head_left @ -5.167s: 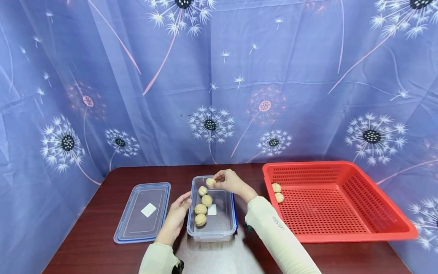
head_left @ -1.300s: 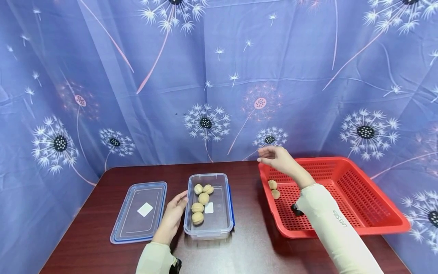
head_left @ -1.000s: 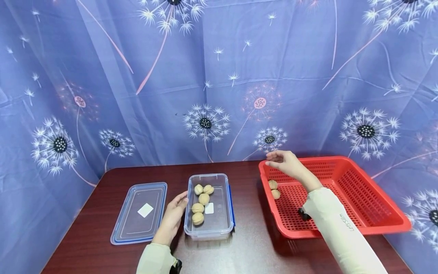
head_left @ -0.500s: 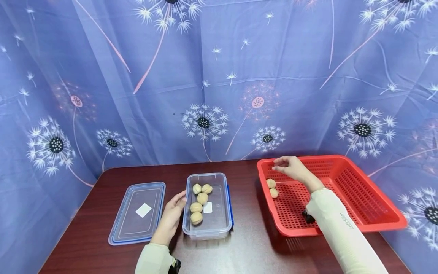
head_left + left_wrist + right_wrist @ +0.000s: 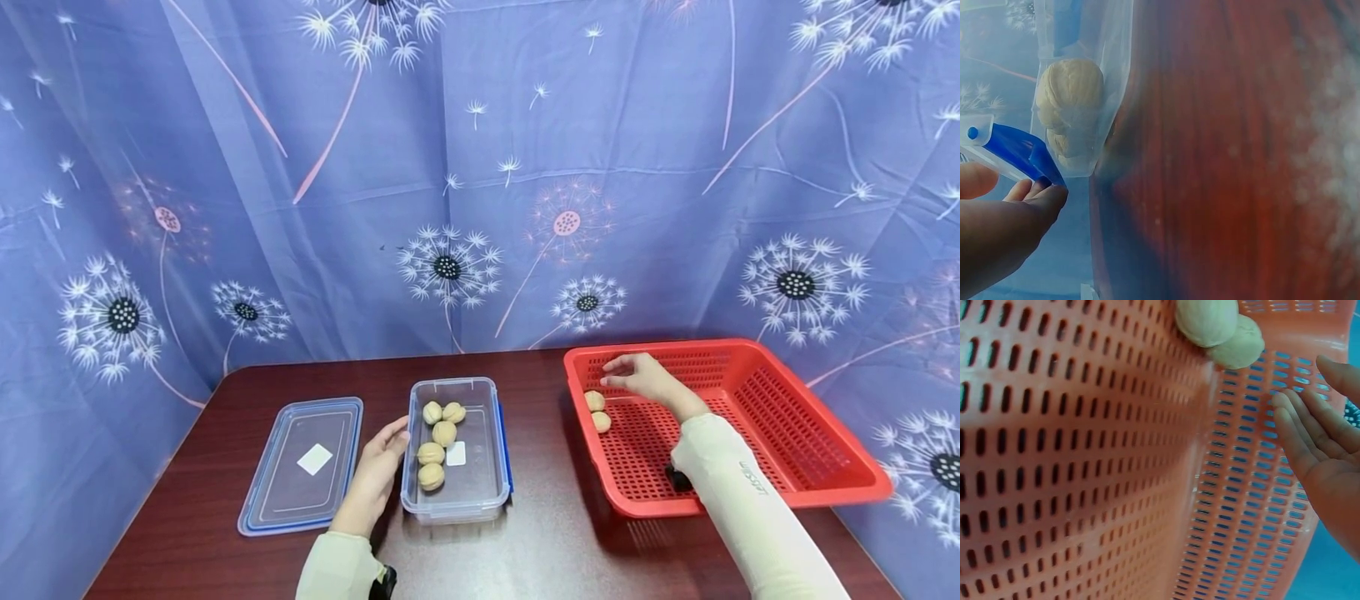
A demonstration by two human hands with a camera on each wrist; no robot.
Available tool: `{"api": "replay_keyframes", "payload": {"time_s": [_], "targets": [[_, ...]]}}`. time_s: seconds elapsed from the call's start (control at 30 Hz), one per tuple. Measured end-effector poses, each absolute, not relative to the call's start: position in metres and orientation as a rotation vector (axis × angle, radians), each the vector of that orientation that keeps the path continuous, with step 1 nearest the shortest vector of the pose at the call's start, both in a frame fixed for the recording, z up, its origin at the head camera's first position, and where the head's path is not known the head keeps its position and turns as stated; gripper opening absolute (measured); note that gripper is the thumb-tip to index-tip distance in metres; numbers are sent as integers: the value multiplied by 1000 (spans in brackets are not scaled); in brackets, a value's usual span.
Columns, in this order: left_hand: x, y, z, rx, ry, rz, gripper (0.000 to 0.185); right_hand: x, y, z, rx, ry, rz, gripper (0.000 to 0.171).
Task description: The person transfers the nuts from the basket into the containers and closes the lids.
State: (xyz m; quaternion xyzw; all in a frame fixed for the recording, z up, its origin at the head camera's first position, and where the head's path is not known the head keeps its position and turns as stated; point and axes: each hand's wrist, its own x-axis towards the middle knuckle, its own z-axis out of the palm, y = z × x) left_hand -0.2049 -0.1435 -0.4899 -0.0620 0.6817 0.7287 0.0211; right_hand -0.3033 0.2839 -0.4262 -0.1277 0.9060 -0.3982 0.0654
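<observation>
Over the left end of the red basket, right of centre in the head view, the right hand hovers with its fingers straight and loosely spread, holding nothing; the wrist view shows the open palm just beside the perforated wall. Two walnuts lie touching each other directly below and left of it, against the basket's near-left corner. To take one well, I judge the fingers should come down over the upper nut and close from both sides, thumb opposite the forefinger, since a round hard shell is likely to roll or skid on the slotted floor if nudged from one side only; the corner wall may help by stopping it. At lower centre the left hand lies with relaxed fingers along the left wall of the clear plastic box, its fingertips touching the blue clip, steadying the box, which should stay put so a nut can be set in gently. Five walnuts in the box sit in its far half. Further left, the box's lid lies flat on the dark counter, apart from the box.
</observation>
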Motion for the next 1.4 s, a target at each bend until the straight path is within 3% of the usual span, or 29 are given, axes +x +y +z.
{"api": "replay_keyframes", "payload": {"time_s": [0.2, 0.6, 0.87, 1.4], "targets": [[-205, -142, -488, -192, 2118, 2257, 42, -304, 290, -437, -537, 2666, -1185, 42], [-201, -146, -494, -73, 2124, 2323, 44, -308, 286, -457, -371, 2702, -977, 33], [-204, -143, -488, -209, 2104, 2264, 42, -309, 282, -459, -376, 2680, -1001, 36], [-203, -143, -486, -183, 2112, 2265, 42, -309, 281, -454, -382, 2664, -1029, 36]]}}
